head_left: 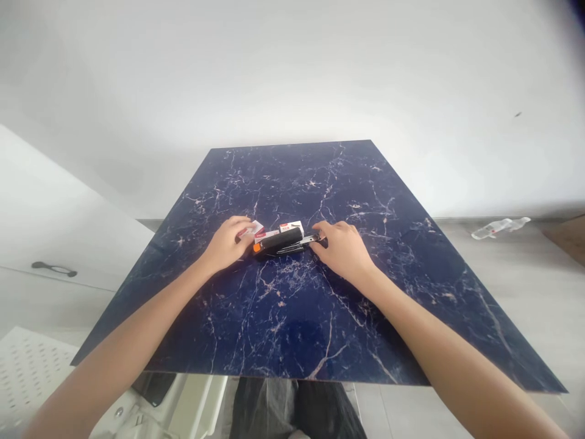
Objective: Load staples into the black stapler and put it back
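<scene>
A black stapler (283, 239) with an orange end lies on the dark blue marbled table (278, 329), a silver metal part reaching out from its right side. My right hand (343, 247) pinches that metal end between thumb and fingers. At the stapler's left, my left hand (229, 242) closes round a small red-and-white box (257, 228). Just behind the stapler sits another small white box (292, 226) with red print. A further red-and-white box (269, 235) is partly hidden between them.
A white wall (292, 73) rises behind the table's far edge. On the floor to the right lies a clear plastic bottle (498, 228). White cabinetry with a dark handle (53, 269) stands at the left. A perforated white surface (31, 372) is at the lower left.
</scene>
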### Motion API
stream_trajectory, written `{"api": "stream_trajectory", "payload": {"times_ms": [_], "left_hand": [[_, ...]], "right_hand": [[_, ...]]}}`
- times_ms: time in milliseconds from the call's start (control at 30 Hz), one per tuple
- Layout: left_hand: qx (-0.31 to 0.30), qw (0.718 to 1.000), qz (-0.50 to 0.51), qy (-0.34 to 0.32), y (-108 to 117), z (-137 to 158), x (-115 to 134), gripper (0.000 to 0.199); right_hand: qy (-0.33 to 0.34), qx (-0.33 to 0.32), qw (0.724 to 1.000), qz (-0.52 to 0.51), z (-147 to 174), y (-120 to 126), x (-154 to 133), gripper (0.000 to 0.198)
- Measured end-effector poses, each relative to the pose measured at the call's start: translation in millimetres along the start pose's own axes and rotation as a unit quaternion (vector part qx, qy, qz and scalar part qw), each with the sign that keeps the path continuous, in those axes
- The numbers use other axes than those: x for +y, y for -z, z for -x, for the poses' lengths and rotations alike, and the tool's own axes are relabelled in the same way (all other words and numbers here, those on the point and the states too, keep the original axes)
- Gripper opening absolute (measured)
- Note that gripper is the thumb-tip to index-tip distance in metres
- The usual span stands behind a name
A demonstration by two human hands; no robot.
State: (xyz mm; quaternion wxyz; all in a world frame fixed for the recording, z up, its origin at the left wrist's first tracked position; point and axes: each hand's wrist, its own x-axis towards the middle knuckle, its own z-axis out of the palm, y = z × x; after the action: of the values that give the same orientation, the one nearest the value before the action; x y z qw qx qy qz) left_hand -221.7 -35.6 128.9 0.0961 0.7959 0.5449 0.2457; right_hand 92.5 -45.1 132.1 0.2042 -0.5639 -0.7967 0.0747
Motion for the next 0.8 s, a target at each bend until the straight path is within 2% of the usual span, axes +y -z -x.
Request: {"api": "stream_trajectory", "payload": {"times_ms": [133,233,300,400,467,567,667,800], "left_hand": [[-0.016,0.999,-0.017,-0.027,-6,3,6,0.032],[-0.001,0.996,-0.034,-0.085,-7,7,17,0.031],[0.012,0.991,-0.050,-0.125,-7,10,26,0.032],[0.000,0.985,-0.054,-0.165,-10,13,34,0.036],[-0.012,0.984,-0.059,-0.167,-14,14,34,0.038],[-0.020,0.986,-0.076,-0.144,-17,12,24,0.037],[-0.020,0.989,-0.081,-0.123,-17,8,13,0.033],[-0.002,0.992,-0.074,-0.106,-16,6,10,0.034]], "right_hand": [[0.024,0.011,1.000,-0.009,3,-9,-6,0.026],[0.036,0.025,0.999,-0.015,3,-12,-8,0.025],[0.038,0.036,0.999,-0.015,1,-10,-6,0.029],[0.029,0.032,0.999,-0.003,-3,2,4,0.036],[-0.001,-0.002,1.000,0.014,-6,13,15,0.038],[-0.067,-0.099,0.992,0.044,-9,25,28,0.039],[-0.083,-0.173,0.980,0.048,-10,32,30,0.026],[-0.074,-0.180,0.980,0.041,-10,39,23,0.017]]}}
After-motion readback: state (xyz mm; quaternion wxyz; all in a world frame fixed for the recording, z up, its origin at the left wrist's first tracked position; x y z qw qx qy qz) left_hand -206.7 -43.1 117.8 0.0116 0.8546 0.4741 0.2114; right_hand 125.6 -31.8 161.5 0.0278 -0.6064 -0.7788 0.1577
